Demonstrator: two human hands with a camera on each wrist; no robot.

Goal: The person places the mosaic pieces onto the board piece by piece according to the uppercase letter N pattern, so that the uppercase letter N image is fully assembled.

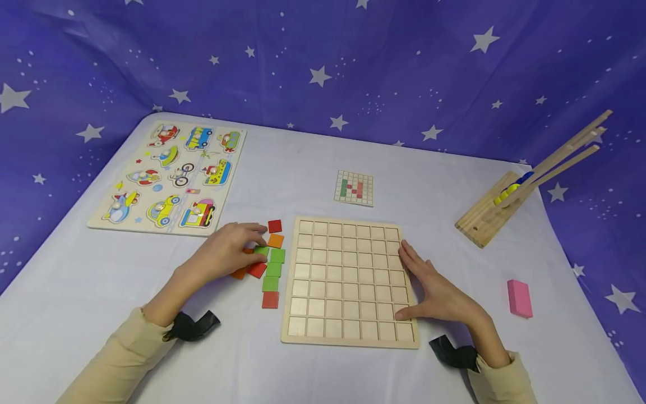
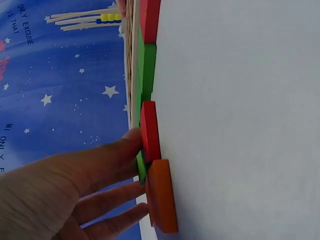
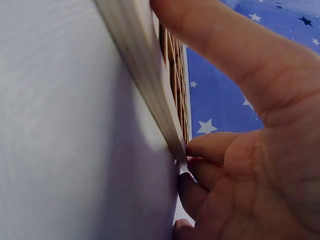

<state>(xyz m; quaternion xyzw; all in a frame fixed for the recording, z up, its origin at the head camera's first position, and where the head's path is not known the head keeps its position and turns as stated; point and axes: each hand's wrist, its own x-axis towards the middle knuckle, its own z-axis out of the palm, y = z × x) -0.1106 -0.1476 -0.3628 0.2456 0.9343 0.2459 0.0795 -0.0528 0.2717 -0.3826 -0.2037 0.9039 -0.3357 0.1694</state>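
Note:
Several red, orange and green square tiles lie in a loose group left of the wooden grid board [image 1: 349, 279]. My left hand [image 1: 227, 251] is over this group and pinches a green tile [image 1: 261, 251] between thumb and fingers. In the left wrist view that green tile [image 2: 141, 169] shows behind a red tile [image 2: 150, 131] and an orange tile [image 2: 164, 196]. A column of green tiles [image 1: 273, 269] stands beside the fingertips, with a red tile [image 1: 270, 299] at its near end. My right hand [image 1: 434, 289] rests along the board's right edge, fingers spread and thumb on the frame.
Behind the board lies a small pattern card [image 1: 354, 188] with coloured squares. A vehicle puzzle board [image 1: 169, 177] is at the back left. On the right are a wooden bead stand [image 1: 487, 216] with upright rods and a pink block [image 1: 520, 298].

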